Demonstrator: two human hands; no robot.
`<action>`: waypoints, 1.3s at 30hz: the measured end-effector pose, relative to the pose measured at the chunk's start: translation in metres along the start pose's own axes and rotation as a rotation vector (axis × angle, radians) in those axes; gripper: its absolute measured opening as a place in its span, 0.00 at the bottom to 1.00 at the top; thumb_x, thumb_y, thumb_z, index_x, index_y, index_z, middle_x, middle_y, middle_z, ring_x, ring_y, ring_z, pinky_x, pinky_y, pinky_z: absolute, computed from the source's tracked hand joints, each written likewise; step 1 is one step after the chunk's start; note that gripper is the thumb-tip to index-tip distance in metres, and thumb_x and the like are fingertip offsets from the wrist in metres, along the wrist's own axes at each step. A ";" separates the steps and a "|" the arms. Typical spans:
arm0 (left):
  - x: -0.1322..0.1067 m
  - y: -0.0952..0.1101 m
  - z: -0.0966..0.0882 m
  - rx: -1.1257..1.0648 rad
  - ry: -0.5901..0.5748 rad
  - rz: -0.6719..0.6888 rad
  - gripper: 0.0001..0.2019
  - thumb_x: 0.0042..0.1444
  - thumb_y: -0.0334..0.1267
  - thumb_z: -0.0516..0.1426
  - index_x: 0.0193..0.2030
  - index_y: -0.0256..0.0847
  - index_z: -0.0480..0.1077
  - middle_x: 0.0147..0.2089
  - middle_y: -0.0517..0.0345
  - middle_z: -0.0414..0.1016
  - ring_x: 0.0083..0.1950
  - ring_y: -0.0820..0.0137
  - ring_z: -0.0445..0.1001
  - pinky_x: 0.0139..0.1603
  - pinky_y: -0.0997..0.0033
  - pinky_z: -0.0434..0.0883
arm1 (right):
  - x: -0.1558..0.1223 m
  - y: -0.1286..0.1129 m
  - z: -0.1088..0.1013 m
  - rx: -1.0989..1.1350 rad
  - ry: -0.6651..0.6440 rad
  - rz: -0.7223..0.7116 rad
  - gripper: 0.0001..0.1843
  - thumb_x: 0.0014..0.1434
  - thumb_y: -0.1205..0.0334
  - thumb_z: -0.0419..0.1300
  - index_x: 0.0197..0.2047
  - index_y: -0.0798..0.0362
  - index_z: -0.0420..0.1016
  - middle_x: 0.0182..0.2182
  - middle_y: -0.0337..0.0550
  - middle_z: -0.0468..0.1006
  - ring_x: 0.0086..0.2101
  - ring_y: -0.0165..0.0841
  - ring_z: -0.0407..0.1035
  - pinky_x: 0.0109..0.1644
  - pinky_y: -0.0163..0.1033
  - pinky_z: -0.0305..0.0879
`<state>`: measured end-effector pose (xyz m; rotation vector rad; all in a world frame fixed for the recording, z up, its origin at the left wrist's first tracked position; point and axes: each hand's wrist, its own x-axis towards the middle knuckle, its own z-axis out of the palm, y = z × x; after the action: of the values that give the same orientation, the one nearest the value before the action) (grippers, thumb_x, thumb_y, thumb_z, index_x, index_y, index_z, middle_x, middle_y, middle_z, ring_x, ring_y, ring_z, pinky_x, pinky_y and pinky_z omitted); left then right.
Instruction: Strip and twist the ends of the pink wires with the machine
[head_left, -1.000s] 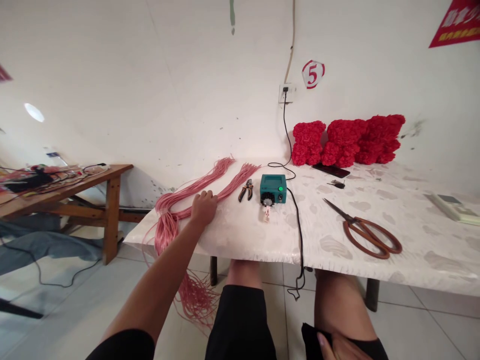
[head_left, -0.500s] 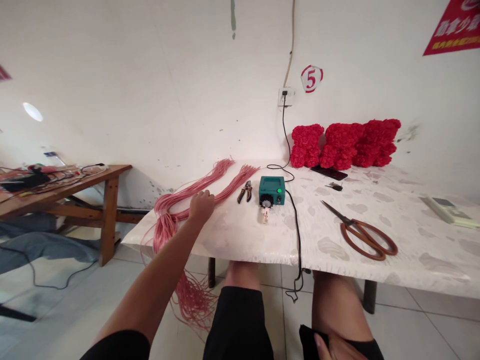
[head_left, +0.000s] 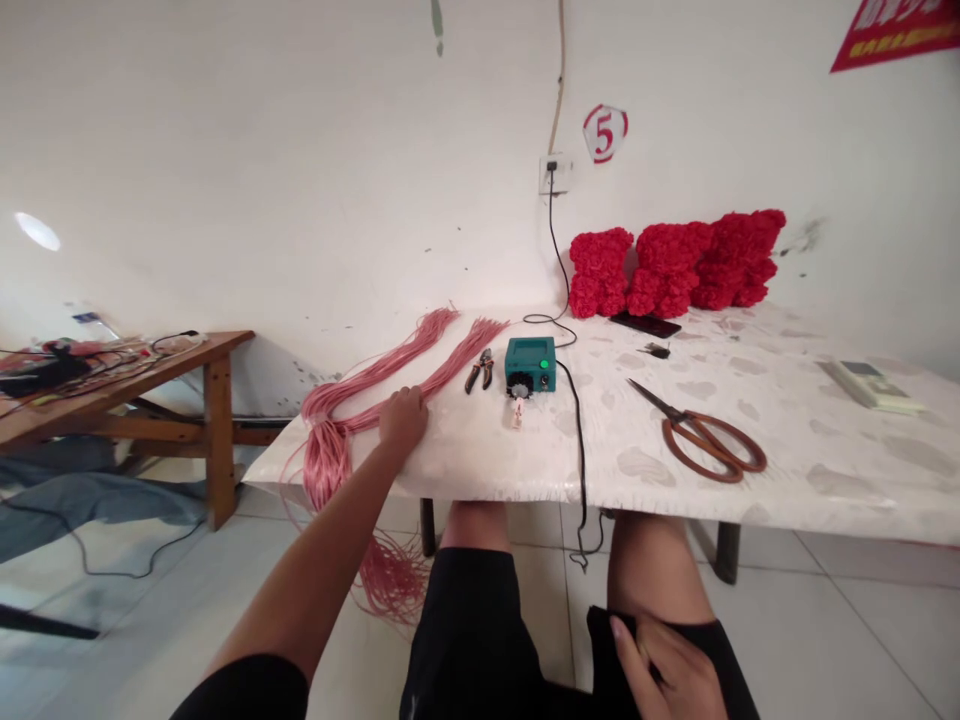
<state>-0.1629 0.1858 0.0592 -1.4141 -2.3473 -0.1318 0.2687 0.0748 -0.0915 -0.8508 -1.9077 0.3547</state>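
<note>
A large bundle of thin pink cords [head_left: 326, 460] lies on the left of the table, its loose ends hanging over the front edge. My left hand [head_left: 403, 418] is at the near side of the right-hand strand, fingers curled downward; whether cord is inside them is hidden. Low in view, my right hand [head_left: 671, 672] rests at my thigh, its fingers bent on the hem of my black shorts [head_left: 604, 640]. Small pliers with dark and orange handles [head_left: 479, 372] lie right of the cords. Beside them stands a teal box-shaped device [head_left: 530, 362] with a lit green button.
Large brown-handled scissors [head_left: 705, 440] lie to the right. Red flower-like bundles [head_left: 667, 265] stand against the wall, near a dark phone [head_left: 646, 325]. A black cable [head_left: 579, 450] drops over the front edge. Further right lies a pale calculator-like device [head_left: 874, 386]. A wooden table [head_left: 217, 430] stands left.
The view has shifted, so the table sits a little higher and further left. My left hand has moved slightly toward the near side of the cords. More of my right hand shows.
</note>
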 end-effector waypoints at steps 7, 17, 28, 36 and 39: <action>0.001 0.008 -0.002 -0.014 0.007 -0.063 0.14 0.67 0.43 0.58 0.52 0.37 0.72 0.52 0.50 0.75 0.52 0.62 0.75 0.53 0.54 0.75 | 0.012 -0.011 -0.004 0.078 0.028 0.084 0.24 0.68 0.67 0.57 0.21 0.51 0.53 0.19 0.31 0.56 0.20 0.25 0.54 0.26 0.35 0.52; 0.003 0.014 -0.008 -0.020 -0.024 -0.070 0.13 0.66 0.43 0.58 0.51 0.36 0.72 0.51 0.50 0.76 0.51 0.62 0.76 0.52 0.55 0.76 | 0.016 -0.011 -0.011 0.155 0.038 0.114 0.24 0.67 0.69 0.56 0.22 0.50 0.50 0.20 0.31 0.54 0.21 0.25 0.53 0.27 0.36 0.51; 0.004 0.019 -0.007 -0.007 -0.025 -0.077 0.13 0.66 0.44 0.58 0.49 0.36 0.73 0.51 0.50 0.75 0.52 0.62 0.75 0.52 0.54 0.74 | 0.019 -0.010 -0.014 0.187 0.067 0.122 0.24 0.66 0.69 0.56 0.21 0.50 0.50 0.19 0.31 0.53 0.21 0.26 0.51 0.27 0.37 0.49; 0.005 0.023 -0.006 -0.017 -0.027 -0.087 0.14 0.66 0.45 0.58 0.51 0.36 0.72 0.51 0.50 0.75 0.52 0.61 0.75 0.53 0.53 0.74 | 0.022 -0.012 -0.016 0.196 0.065 0.131 0.25 0.67 0.68 0.55 0.21 0.49 0.48 0.19 0.31 0.52 0.21 0.26 0.50 0.27 0.38 0.49; 0.004 0.023 -0.007 -0.023 -0.028 -0.087 0.15 0.66 0.45 0.58 0.52 0.36 0.72 0.52 0.50 0.75 0.52 0.61 0.75 0.53 0.53 0.74 | 0.023 -0.012 -0.017 0.199 0.061 0.134 0.25 0.67 0.68 0.55 0.22 0.49 0.48 0.19 0.31 0.51 0.21 0.26 0.50 0.27 0.38 0.48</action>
<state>-0.1421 0.1983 0.0643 -1.3332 -2.4382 -0.1648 0.2725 0.0804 -0.0617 -0.8477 -1.7310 0.5832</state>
